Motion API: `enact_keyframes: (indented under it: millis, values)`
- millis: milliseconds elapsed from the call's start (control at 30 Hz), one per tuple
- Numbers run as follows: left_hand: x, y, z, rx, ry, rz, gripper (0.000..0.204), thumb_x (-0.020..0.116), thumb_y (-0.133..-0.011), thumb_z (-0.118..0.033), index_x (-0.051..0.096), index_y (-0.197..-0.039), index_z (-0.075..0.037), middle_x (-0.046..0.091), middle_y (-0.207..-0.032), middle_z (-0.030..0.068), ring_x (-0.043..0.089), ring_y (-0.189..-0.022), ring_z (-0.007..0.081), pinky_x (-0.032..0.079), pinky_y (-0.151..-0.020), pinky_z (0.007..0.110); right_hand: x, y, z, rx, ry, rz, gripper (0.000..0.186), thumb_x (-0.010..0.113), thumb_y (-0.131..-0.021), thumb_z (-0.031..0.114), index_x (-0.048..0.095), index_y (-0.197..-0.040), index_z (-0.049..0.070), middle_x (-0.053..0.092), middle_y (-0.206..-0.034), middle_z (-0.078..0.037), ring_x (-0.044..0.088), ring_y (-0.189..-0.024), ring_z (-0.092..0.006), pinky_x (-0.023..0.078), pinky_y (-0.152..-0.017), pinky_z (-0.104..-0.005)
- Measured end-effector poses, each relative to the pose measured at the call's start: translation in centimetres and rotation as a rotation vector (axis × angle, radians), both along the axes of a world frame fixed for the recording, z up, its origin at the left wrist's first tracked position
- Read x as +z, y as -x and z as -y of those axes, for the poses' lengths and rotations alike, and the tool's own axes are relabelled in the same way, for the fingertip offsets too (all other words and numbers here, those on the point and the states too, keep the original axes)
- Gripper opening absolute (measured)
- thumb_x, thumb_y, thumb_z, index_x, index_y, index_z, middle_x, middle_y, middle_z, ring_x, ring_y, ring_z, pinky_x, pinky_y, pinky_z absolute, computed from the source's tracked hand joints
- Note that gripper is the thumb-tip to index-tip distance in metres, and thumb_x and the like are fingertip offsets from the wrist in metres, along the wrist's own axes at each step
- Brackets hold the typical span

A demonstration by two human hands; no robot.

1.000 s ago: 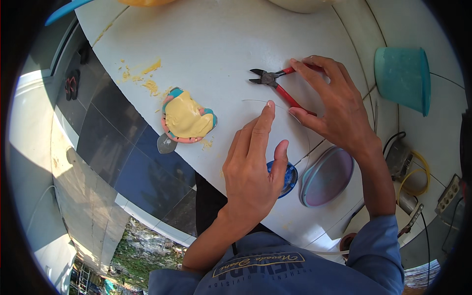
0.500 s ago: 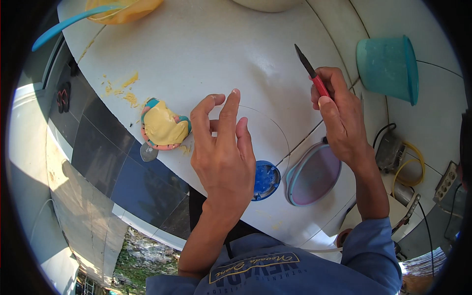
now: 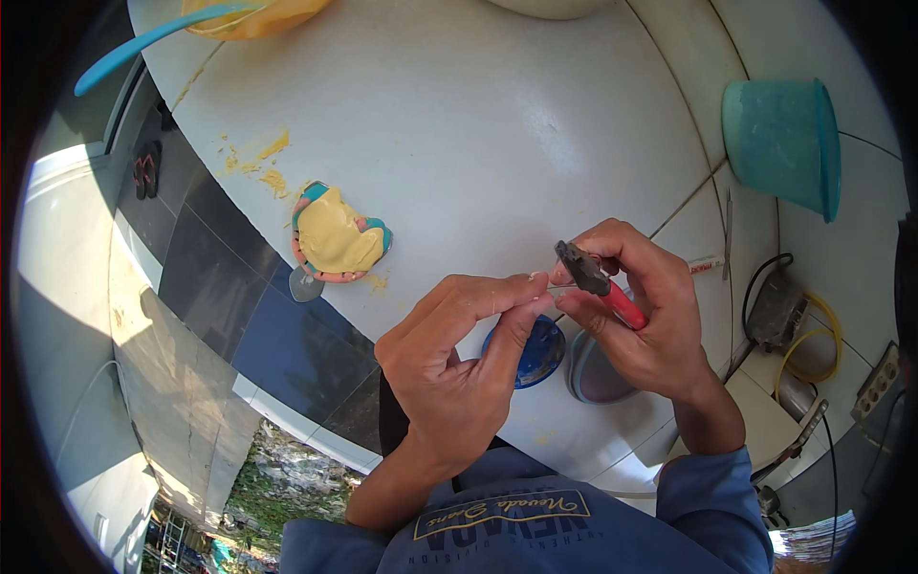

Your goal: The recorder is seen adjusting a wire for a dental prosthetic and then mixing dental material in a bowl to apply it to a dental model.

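Observation:
My left hand [image 3: 445,349] pinches a thin wire [image 3: 562,286] between thumb and fingertips, in front of my chest. Close beside it, my right hand [image 3: 660,311] is wrapped round red-handled pliers [image 3: 623,306]. Their dark jaws point up and left, right by the wire; whether they grip it I cannot tell. Partly hidden under the hands are a shallow round blue dish [image 3: 543,356] and a teal-rimmed see-through lid [image 3: 598,373]. Left of my hands, at the table's edge, lies what looks like a dental impression tray heaped with yellow plaster [image 3: 335,234], its metal handle sticking out.
Yellow crumbs [image 3: 274,182] lie beyond the tray. An orange bowl [image 3: 277,21] with a blue-handled tool [image 3: 143,43] stands at the far left, a teal tub [image 3: 776,143] at the right. A yellow hose [image 3: 832,349], cables and a power strip [image 3: 875,378] crowd the right side.
My hands have come together: the right brought the pliers down and left to the left fingertips. The left fingers closed into a pinch on the wire. The whole view shifted slightly.

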State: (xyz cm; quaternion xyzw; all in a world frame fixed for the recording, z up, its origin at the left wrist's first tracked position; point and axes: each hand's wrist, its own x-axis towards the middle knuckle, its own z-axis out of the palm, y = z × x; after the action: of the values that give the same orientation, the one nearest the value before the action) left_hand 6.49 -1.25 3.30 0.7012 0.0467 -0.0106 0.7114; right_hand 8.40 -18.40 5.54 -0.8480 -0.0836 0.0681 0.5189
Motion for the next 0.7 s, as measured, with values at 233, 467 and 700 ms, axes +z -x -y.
enact_keyframes:
  millis: [233,467,700]
  values:
    - [-0.2,0.9,-0.5,0.054,-0.081,-0.126,0.009,0.073,-0.084,0.004,0.071,-0.093,0.004,0.074,-0.087,0.0131,0.073,-0.076,0.0155,0.057,-0.069,0.024,-0.3,-1.6,0.1,0.087,0.052,-0.122,0.023,0.068,-0.075,-0.010,0.063,-0.096,-0.001,0.061,-0.084,-0.011,0.061,-0.071,-0.0196,0.047,-0.064,-0.0302]
    - [0.5,2.2,-2.0,0.235,0.225,-0.241,0.013,0.067,-0.090,0.005,0.063,-0.102,0.006,0.072,-0.093,0.0185,0.073,-0.084,0.0202,0.060,-0.077,0.030,0.3,-2.8,-1.4,0.077,0.141,0.127,0.030,0.063,-0.071,-0.016,0.063,-0.098,-0.002,0.062,-0.085,-0.012,0.062,-0.073,-0.0224,0.049,-0.066,-0.0316]
    - [1.3,1.9,-1.3,0.397,0.222,-0.224,0.019,0.061,-0.095,-0.004,0.054,-0.112,0.002,0.069,-0.097,0.0189,0.072,-0.080,0.0218,0.061,-0.075,0.031,1.3,-1.8,-1.5,-0.031,0.150,0.170,0.032,0.063,-0.070,-0.019,0.063,-0.097,-0.002,0.063,-0.086,-0.012,0.062,-0.073,-0.0249,0.049,-0.066,-0.0327]
